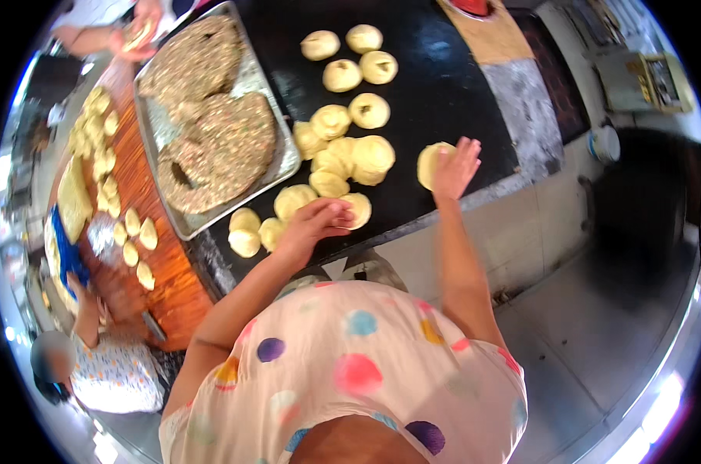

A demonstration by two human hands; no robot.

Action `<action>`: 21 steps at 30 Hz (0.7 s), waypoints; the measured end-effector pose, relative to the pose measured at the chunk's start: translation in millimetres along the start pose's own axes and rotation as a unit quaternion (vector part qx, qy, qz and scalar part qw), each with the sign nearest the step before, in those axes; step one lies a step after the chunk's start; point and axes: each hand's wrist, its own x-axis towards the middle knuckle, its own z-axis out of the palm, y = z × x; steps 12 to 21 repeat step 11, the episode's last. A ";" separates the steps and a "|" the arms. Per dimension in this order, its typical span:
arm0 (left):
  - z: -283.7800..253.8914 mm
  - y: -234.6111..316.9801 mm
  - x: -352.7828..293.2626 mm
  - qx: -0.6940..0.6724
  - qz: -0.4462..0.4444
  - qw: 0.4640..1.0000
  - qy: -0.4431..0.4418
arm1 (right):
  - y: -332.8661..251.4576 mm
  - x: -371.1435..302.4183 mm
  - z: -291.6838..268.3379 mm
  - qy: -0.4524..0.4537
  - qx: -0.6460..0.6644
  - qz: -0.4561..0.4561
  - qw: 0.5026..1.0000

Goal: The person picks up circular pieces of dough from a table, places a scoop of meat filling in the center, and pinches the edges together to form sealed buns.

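Note:
My right hand (456,168) lies flat, fingers stretched out, pressing on a pale dough round (428,165) that sits apart on the black worktop. To the left, my left hand (317,224) has its fingers curled at the edge of another dough round (358,209), which they seem to pinch; the thumb side is partly hidden. Around that hand are several more dough pieces, among them a stacked dough round (372,160) and a folded dough piece (295,201). Farther off, several rounds (370,110) stand in a loose cluster, some with dark spots on top.
A metal tray (284,139) with chopped filling (219,147) stands to the left. Beyond it, a wooden table (184,271) bears dough pieces (103,147) and a sheet of dough (73,201). One co-worker (118,371) is at lower left; another's hands (138,35) show at upper left.

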 end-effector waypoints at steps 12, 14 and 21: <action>-46.3 -5.9 -18.5 -0.030 0.009 1.000 0.002 | 40.6 5.0 10.6 -0.041 0.486 0.430 0.760; -46.3 -5.9 -18.5 -0.030 0.009 1.000 0.002 | 40.6 5.0 10.6 -0.041 0.486 0.430 0.760; -46.3 -5.9 -18.5 -0.030 0.009 1.000 0.002 | 40.6 5.0 10.6 -0.041 0.486 0.430 0.760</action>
